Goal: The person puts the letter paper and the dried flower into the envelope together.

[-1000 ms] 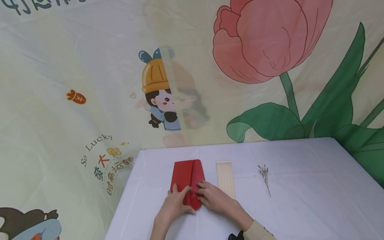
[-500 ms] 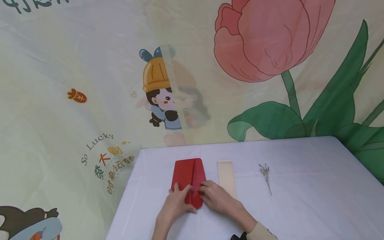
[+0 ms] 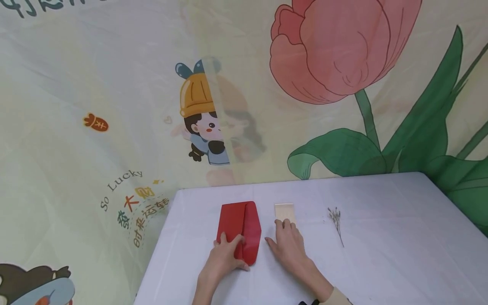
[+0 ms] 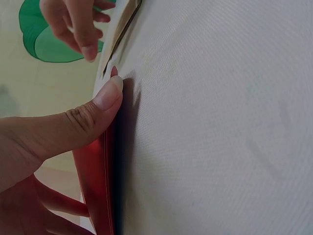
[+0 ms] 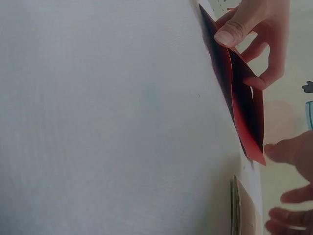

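Note:
A red envelope (image 3: 233, 220) lies on the white table with its flap (image 3: 253, 231) spread toward the right. My left hand (image 3: 224, 255) grips its near end, thumb at the near edge and fingers over the top. In the right wrist view the envelope's mouth (image 5: 244, 93) gapes at the left fingertips. Over a folded, lined cream paper (image 3: 284, 210) reaches my right hand (image 3: 290, 246), fingers extended and thumb spread out to the left. The right wrist view shows the paper's layered edge (image 5: 238, 208) close under those fingers. The hand covers the paper's near part.
A small dried flower sprig (image 3: 336, 224) lies right of the paper on the white-covered table (image 3: 400, 237). Behind the table hangs a printed cloth (image 3: 133, 84) with a large pink tulip (image 3: 347, 51).
My right hand has left the envelope's flap and moved right, over the folded paper. My left hand has stayed on the envelope.

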{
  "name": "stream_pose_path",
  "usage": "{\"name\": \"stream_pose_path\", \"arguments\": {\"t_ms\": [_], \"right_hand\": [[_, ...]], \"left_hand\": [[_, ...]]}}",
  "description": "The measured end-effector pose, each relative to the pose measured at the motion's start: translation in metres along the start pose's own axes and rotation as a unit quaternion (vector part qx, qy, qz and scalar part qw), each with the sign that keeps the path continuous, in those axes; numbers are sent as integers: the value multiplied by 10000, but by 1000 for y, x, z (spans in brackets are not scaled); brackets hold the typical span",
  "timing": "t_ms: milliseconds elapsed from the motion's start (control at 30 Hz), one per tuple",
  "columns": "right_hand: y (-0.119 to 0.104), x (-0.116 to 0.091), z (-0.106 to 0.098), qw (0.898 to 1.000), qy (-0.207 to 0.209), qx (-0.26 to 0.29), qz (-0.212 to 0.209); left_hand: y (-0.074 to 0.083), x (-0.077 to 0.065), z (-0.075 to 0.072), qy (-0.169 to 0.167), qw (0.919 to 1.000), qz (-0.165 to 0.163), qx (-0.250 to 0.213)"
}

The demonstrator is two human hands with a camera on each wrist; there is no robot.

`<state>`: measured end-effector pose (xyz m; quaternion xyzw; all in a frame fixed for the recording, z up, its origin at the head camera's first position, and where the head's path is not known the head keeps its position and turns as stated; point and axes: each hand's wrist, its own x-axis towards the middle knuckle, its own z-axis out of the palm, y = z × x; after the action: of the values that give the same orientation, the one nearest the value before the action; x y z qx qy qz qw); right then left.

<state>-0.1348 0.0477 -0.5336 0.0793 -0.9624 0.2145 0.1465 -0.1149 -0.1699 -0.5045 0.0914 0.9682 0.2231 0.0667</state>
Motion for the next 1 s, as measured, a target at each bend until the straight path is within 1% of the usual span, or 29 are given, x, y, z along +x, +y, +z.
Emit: {"name": "stream_pose_path", "arguments": {"t_ms": [133, 233, 367, 433, 500, 700, 833, 1000], "right_hand": [[3, -1, -1, 9986, 198, -348, 352], [7, 1, -5, 9971, 249, -463, 546], [15, 2, -9, 9951, 1, -496, 852], [18, 2, -10, 9942, -144, -497, 941], [20, 3, -9, 9937, -232, -477, 982], [22, 5, -9, 9939, -301, -388, 990], [24, 6, -10, 9933, -452, -158, 1054], [26, 9, -12, 9894, -625, 222, 1291]], "left_hand": [[0, 1, 1, -17, 10000, -18, 41], [1, 2, 0, -31, 10000, -37, 55], [1, 3, 1, -80, 9999, -95, 5], [1, 2, 0, -96, 9999, -117, -12], [2, 2, 0, -104, 9999, -129, -10], [3, 1, 0, -158, 9997, -185, -60], [2, 1, 0, -151, 9997, -193, -65], [1, 2, 1, -156, 9996, -229, -71]]}}
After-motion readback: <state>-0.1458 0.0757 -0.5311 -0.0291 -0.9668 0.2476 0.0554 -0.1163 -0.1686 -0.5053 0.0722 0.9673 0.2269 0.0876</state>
